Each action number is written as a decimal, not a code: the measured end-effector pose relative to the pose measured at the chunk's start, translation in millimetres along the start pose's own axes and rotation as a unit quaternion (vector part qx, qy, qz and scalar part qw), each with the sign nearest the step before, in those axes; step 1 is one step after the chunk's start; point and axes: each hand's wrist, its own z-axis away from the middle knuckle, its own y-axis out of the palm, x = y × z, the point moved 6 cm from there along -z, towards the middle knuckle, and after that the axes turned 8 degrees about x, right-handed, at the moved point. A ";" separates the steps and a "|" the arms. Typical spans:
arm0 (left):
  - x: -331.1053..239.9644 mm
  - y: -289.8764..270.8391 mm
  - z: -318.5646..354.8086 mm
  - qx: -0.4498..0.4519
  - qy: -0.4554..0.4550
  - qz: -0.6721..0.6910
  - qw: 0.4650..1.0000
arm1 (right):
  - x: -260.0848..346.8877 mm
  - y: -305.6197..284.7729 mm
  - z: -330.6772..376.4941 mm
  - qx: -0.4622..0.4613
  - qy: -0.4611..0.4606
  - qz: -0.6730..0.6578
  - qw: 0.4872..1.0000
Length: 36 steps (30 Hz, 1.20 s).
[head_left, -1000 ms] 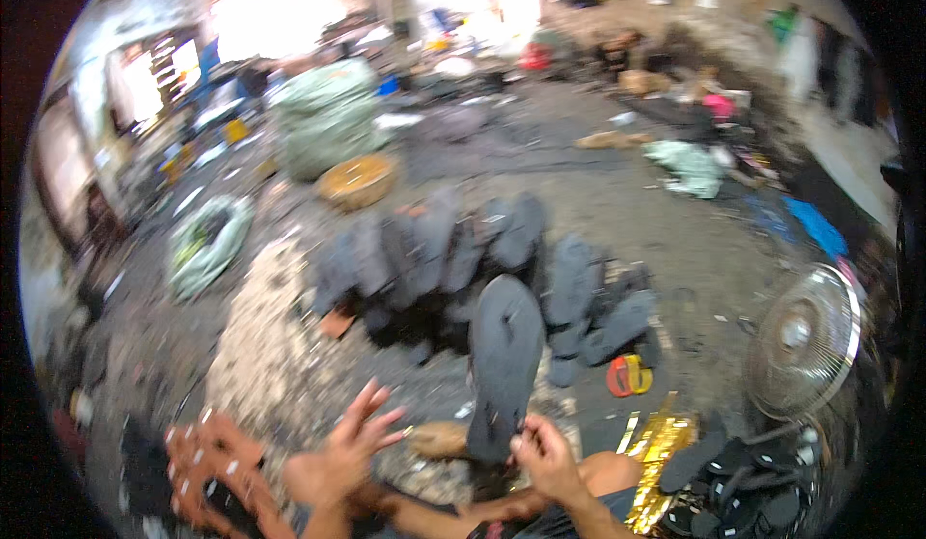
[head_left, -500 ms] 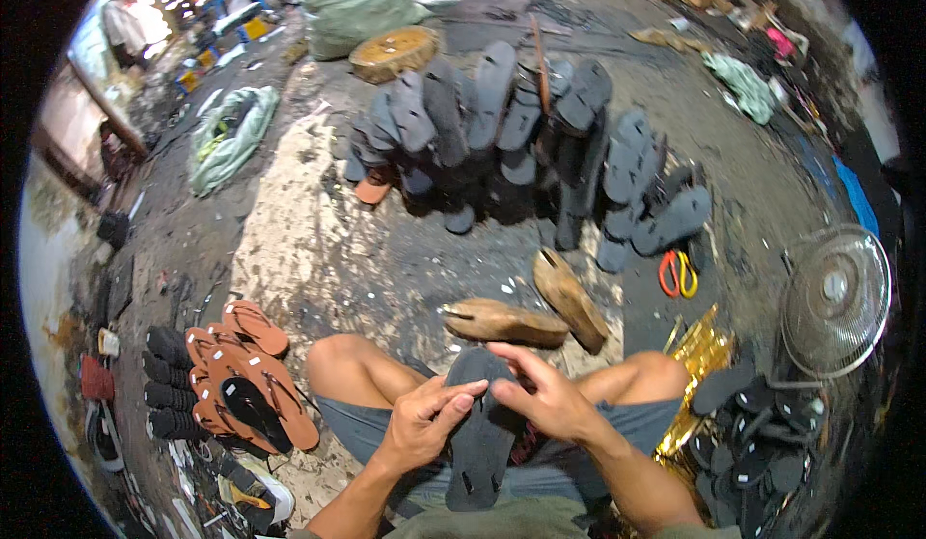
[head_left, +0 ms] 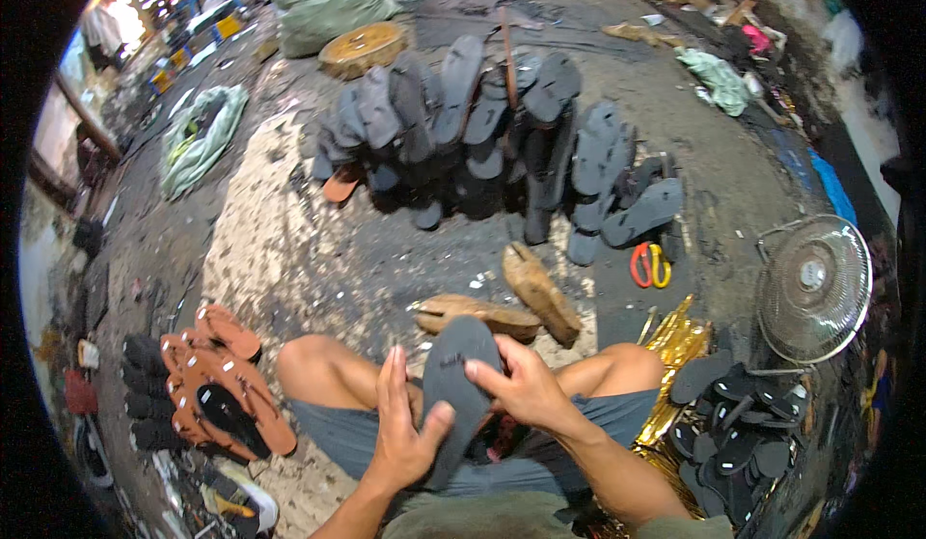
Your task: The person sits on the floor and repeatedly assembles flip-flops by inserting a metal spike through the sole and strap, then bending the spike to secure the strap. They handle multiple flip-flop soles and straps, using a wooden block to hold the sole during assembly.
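A grey sole (head_left: 464, 403) is pinched by the right grip (head_left: 531, 389) and touched by the half-open left grip (head_left: 403, 435).

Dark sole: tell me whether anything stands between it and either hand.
Nothing visible does: the right hand grips the sole at its right edge; the left hand lays a thumb over its left.

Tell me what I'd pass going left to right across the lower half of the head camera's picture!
Orange-brown sandals → the held dark sole → shiny gold material → the round fan.
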 end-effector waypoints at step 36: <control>-45.7 -145.5 -87.1 -0.013 0.238 0.534 0.811 | 75.9 71.1 70.3 -0.155 -0.284 0.230 0.918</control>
